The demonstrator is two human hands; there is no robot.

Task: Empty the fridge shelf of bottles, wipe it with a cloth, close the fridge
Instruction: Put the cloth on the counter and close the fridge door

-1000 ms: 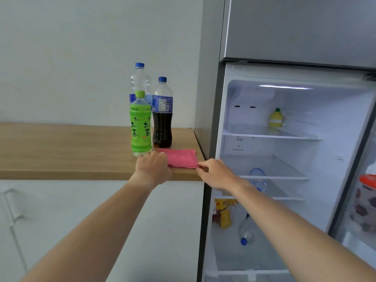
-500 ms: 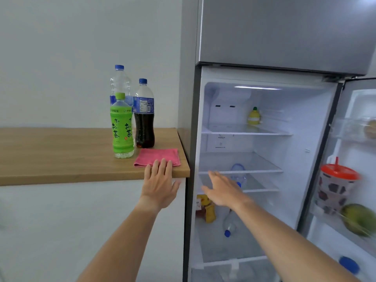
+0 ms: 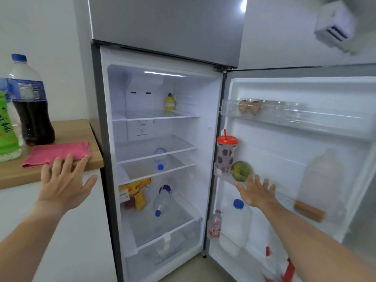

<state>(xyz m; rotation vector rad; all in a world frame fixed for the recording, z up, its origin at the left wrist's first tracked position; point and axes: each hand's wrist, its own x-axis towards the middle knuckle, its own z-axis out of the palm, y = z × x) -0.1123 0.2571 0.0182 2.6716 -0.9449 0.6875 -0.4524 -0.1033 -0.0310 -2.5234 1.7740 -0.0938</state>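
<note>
At frame's left edge, green bottle [image 3: 7, 127] half cut off beside cola bottle [image 3: 30, 102].

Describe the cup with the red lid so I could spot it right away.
Start at the open fridge door on the right. In its middle rack, at the end nearest the hinge, stands a clear plastic cup with dark patches, a red lid and a red straw. Right beside it sits a round green fruit; nothing else on that door has a straw.
</note>
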